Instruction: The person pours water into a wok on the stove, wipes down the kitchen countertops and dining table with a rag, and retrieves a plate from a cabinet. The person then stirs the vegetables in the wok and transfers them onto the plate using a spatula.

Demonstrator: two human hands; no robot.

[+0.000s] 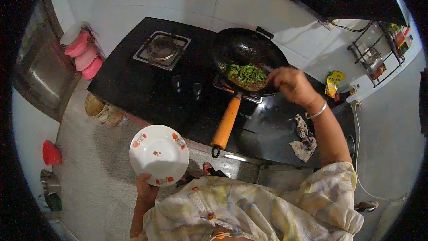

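Observation:
Low in front of me, my left hand (146,188) grips the near rim of a white plate (158,160) with red heart and flower prints; no food lies on the plate. On the gas stove stands a black wok (242,45) with a wooden handle (226,125) pointing towards me. Chopped green vegetables (245,75), possibly peppers, sit with brownish bits in the bottom of the wok. My right hand (291,82), a bangle on its wrist, is over the wok's right rim with fingers curled. Blur hides whether those fingers hold anything.
A second gas burner (163,48) and two control knobs (186,85) lie left of the wok. A crumpled cloth (304,140) rests on the black counter (197,117). At right are a yellow pouch (334,83), a bottle (347,93) and a wall rack (374,58). Pink basins (86,53) lean at left.

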